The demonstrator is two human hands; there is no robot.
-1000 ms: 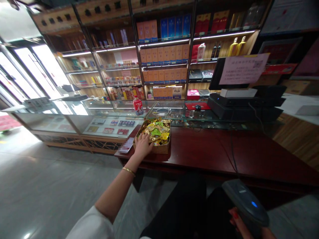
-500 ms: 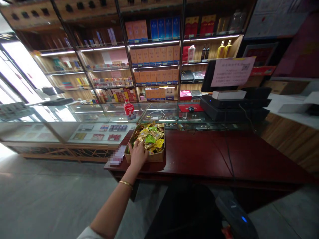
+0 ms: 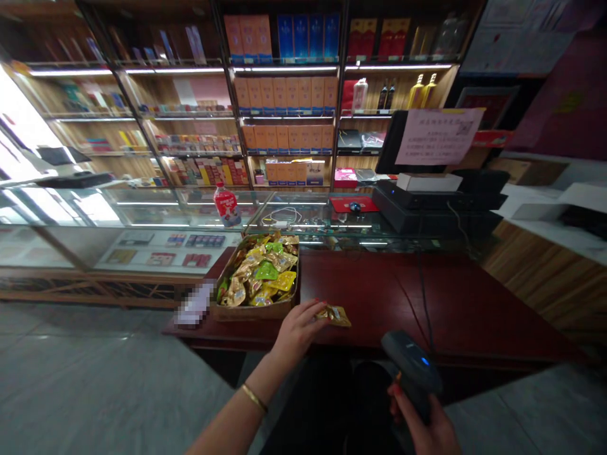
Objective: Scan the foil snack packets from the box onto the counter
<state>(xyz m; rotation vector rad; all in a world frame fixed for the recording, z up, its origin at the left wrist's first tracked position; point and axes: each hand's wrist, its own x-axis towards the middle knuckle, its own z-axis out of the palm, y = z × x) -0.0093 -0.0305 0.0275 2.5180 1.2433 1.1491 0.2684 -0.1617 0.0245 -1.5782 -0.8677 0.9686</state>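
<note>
My left hand is over the front of the dark red table, its fingers closed on a small gold snack packet. Just left of that hand stands an open cardboard box, filled with gold, yellow and green packets. At the lower right, my right hand grips the handle of a dark barcode scanner with a blue light on top. The scanner's head is beyond the table's front edge, to the right of the gold packet.
Behind the table runs a glass display counter bearing a red-labelled bottle and a white cable. A monitor with a paper notice stands at the right. A black cord crosses the table.
My left hand has left the box and moved right, now with a gold packet in it. The scanner has come up and left, bringing my right hand further into view.
</note>
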